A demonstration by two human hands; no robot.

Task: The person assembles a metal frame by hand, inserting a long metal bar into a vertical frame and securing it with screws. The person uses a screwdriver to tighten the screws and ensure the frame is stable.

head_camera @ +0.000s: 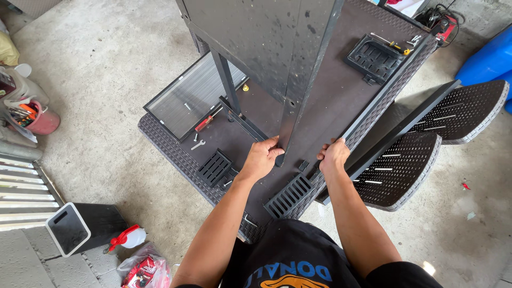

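Head view looks down on our two bare hands over a dark wicker base panel (176, 154) lying flat on the concrete floor (106, 69). Our left hand (261, 157) is curled around the lower end of a tall dark upright panel (266, 48) that rises toward twelve o'clock, fingers clamped on its bottom corner. Our right hand (334, 156), well apart from the left at about three o'clock of it, grips the edge of a long wicker side rail (384, 101) running toward one o'clock. Black slotted vent pieces (290, 196) lie at six o'clock of the hands. A small wrench (198, 144) rests at nine o'clock, just beside a ribbed framed panel (186, 98).
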